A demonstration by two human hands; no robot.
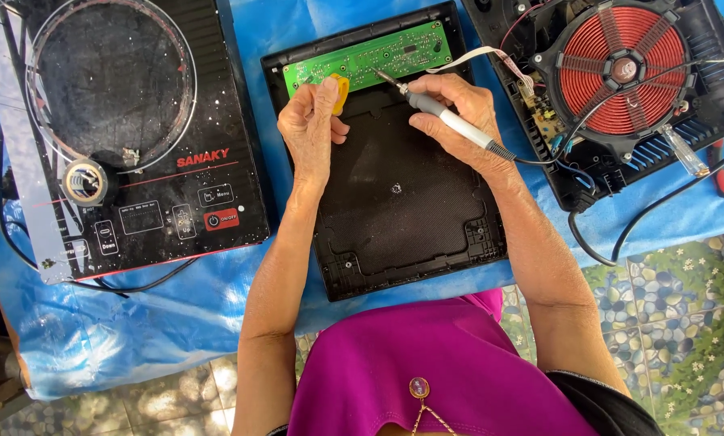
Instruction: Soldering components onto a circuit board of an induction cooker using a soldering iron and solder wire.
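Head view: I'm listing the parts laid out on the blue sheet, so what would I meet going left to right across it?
Roll of tape → black glass cooktop panel → left hand → right hand holding a soldering iron → red coil → red-handled pliers.

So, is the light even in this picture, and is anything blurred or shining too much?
Head view: strong daylight, sharp focus overall; dappled shadows on the tiled floor; glare on the glass cooktop panel at left; the green circuit board, left hand and right hand are clear.
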